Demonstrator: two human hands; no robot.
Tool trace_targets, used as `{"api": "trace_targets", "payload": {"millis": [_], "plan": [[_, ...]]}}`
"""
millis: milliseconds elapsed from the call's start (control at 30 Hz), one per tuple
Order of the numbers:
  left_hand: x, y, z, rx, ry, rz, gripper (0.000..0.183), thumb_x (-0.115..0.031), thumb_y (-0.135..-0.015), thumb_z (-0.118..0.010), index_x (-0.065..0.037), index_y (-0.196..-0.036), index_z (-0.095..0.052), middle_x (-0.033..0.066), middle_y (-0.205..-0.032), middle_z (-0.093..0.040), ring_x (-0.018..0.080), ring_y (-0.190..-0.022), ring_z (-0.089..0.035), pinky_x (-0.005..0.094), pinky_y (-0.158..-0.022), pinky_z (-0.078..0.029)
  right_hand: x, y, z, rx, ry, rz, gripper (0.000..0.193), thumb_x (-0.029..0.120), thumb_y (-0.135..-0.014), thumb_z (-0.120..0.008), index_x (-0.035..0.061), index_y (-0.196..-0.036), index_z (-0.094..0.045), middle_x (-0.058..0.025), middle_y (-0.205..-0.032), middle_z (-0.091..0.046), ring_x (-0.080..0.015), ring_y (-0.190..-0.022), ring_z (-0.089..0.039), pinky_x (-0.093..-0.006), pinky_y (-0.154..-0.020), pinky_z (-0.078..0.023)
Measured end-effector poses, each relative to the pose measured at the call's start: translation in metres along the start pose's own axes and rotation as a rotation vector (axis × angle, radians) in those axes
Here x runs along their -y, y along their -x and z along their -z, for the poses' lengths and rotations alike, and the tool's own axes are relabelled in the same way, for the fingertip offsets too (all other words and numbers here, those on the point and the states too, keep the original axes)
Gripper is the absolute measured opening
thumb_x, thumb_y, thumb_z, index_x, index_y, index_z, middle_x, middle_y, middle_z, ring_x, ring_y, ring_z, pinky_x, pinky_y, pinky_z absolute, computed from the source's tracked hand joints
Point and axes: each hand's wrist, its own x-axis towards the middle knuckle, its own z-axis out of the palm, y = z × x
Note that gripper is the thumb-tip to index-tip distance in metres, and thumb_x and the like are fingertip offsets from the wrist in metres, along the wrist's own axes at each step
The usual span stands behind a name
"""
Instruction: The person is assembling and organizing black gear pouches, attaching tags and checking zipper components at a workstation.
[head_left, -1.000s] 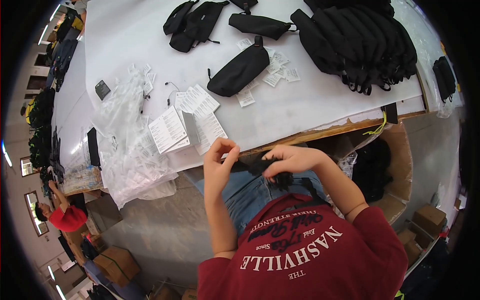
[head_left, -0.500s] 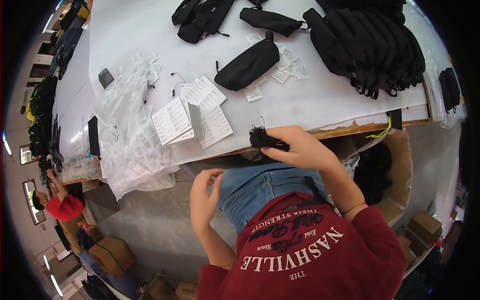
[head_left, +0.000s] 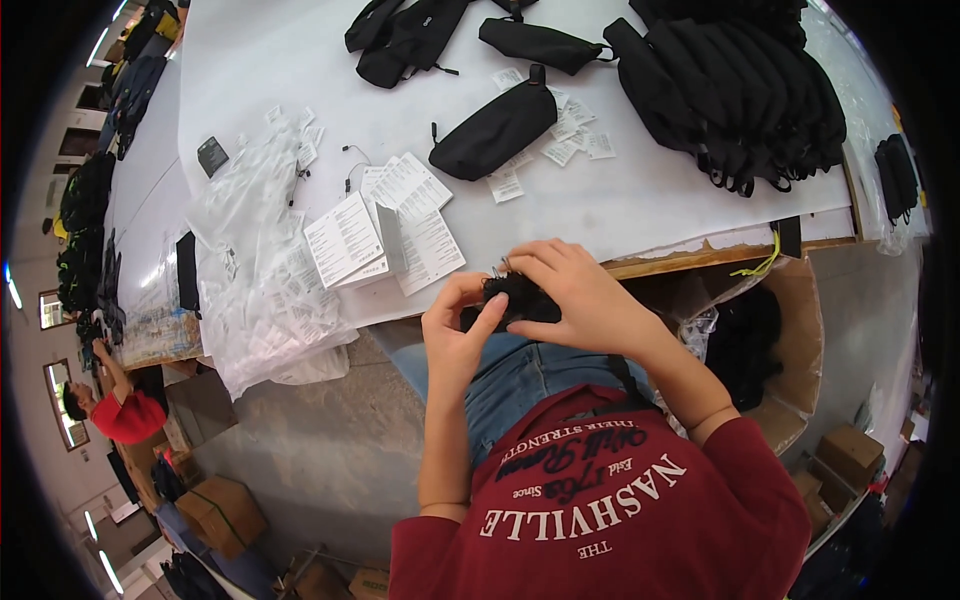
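My right hand (head_left: 582,300) is closed around a small bundle of thin black cords (head_left: 530,303) just off the table's near edge. From the other side my left hand (head_left: 462,325) pinches the same bundle, thumb on top. The fingers cover much of it. Left of my hands, white printed cards (head_left: 345,242) lie in overlapping stacks, one folded upright. Beyond my hands rests a black zippered pouch (head_left: 495,132), with small white labels (head_left: 568,150) beside and partly under it.
A clear plastic bag of labels (head_left: 265,290) drapes over the table edge at left. Black pouches (head_left: 735,95) are stacked at far right. Below the right edge stands an open cardboard box (head_left: 800,350) with black items. A person in red (head_left: 130,408) works at far left.
My left hand has moved up and right from in front of my lap and taken hold of the cord bundle. The right hand has shifted slightly left with it.
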Motion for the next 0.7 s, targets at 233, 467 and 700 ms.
{"api": "trace_targets", "payload": {"millis": [233,467,700], "plan": [[-0.014,-0.006,-0.004,-0.027,-0.155,0.019,0.013,-0.004,-0.081,-0.066,0.002,-0.09,-0.06,0.0013,-0.087,-0.059,0.0072,-0.083,-0.053,0.0206,-0.074,-0.043,-0.012,-0.005,-0.002,-0.193,-0.111,0.094,0.031,0.021,-0.078,-0.068,0.0041,-0.101,-0.057,-0.0065,-0.109,-0.06,-0.0241,-0.105,-0.053,-0.0367,-0.094,-0.036],[-0.008,-0.024,-0.007,0.193,-0.055,0.057,0.016,-0.012,-0.084,-0.065,0.0,-0.092,-0.058,0.0018,-0.083,-0.059,0.0054,-0.076,-0.052,0.0195,-0.066,-0.042,-0.021,-0.003,0.016,0.038,-0.527,-0.216,0.014,0.012,-0.083,-0.061,-0.0007,-0.086,-0.056,-0.0043,-0.082,-0.058,-0.011,-0.079,-0.052,-0.027,-0.072,-0.044],[-0.006,-0.085,-0.034,0.523,-0.286,0.02,0.023,-0.017,-0.083,-0.066,0.0,-0.095,-0.059,0.0041,-0.077,-0.06,0.01,-0.072,-0.053,0.0244,-0.067,-0.043,-0.058,0.015,0.046,-0.046,-0.574,-0.44,0.015,0.016,-0.09,-0.053,0.0036,-0.08,-0.053,0.0022,-0.067,-0.046,-0.0041,-0.062,-0.043,-0.0195,-0.058,-0.036]]}}
